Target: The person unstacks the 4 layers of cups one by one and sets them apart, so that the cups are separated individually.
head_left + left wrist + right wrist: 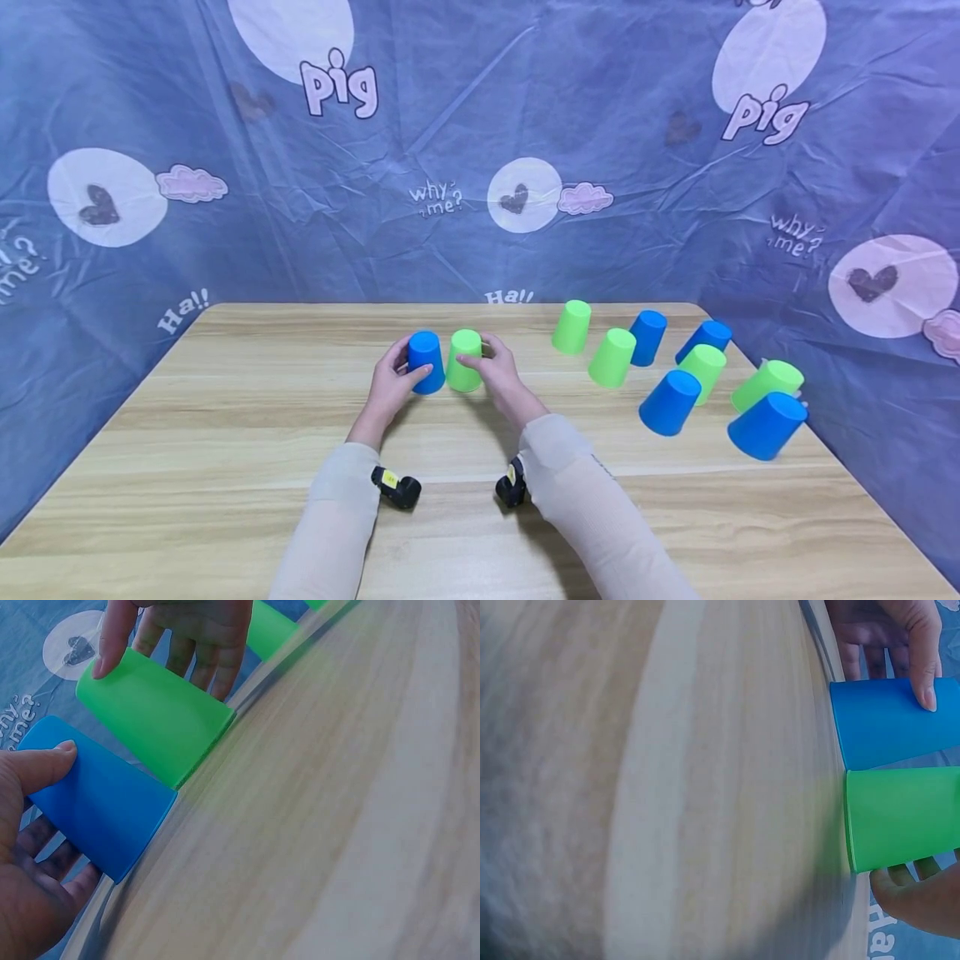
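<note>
Two upside-down plastic cups stand side by side on the wooden table, their rims touching or nearly so. My left hand (pixel 392 382) grips the blue cup (pixel 426 363), thumb on the near side and fingers around the outer and far side. Around the green cup (pixel 464 362) curls my right hand (pixel 501 372), its thumb across the front. The left wrist view shows the blue cup (pixel 101 799) with the thumb pressed on its wall, and the green cup (pixel 154 716) beside it. In the right wrist view both rims sit on the tabletop.
On the table's right side stand several more inverted cups, among them a green cup (pixel 572 327) at the back and a blue cup (pixel 767 427) at the front right. Some lean in view or overlap. A blue printed cloth (pixel 450 125) hangs behind the wooden table (pixel 225 467).
</note>
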### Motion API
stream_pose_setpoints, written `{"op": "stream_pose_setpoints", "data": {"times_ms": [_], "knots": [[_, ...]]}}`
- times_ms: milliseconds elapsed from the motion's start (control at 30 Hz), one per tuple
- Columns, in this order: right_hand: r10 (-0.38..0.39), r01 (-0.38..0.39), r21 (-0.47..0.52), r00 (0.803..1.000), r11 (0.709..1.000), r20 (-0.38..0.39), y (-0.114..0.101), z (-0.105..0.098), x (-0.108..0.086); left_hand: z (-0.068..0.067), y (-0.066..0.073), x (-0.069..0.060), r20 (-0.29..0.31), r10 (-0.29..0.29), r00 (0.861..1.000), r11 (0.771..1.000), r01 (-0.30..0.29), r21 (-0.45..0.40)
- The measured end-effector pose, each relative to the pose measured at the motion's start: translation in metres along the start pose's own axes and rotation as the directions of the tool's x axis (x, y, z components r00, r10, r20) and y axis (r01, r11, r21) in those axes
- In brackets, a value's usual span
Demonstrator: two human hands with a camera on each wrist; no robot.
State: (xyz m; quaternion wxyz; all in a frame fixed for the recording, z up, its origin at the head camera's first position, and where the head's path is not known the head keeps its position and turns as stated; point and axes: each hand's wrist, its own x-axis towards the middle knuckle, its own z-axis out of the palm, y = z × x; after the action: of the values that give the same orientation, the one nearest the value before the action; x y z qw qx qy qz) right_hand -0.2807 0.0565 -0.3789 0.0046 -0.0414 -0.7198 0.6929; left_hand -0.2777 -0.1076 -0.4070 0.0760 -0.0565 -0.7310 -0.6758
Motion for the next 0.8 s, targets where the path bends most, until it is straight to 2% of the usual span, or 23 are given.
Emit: {"op": "stream_pose_setpoints", "data": {"times_ms": [367, 533, 800], "knots": [[-0.048, 0.049, 0.048, 0.999, 0.998, -0.014, -0.013, -0.014, -0.009, -0.001, -0.002, -0.001, 0.015, 0.000, 1.000, 1.000, 0.000, 0.017], [-0.067, 0.068, 0.031, 0.998, 0.997, -0.012, -0.020, -0.028, -0.013, -0.001, -0.002, -0.002, 0.011, -0.001, 1.000, 1.000, 0.001, 0.022], [-0.050, 0.051, 0.037, 0.999, 0.998, -0.022, -0.028, -0.054, -0.017, -0.001, -0.003, -0.001, 0.018, -0.003, 1.000, 1.000, 0.003, 0.018]]}}
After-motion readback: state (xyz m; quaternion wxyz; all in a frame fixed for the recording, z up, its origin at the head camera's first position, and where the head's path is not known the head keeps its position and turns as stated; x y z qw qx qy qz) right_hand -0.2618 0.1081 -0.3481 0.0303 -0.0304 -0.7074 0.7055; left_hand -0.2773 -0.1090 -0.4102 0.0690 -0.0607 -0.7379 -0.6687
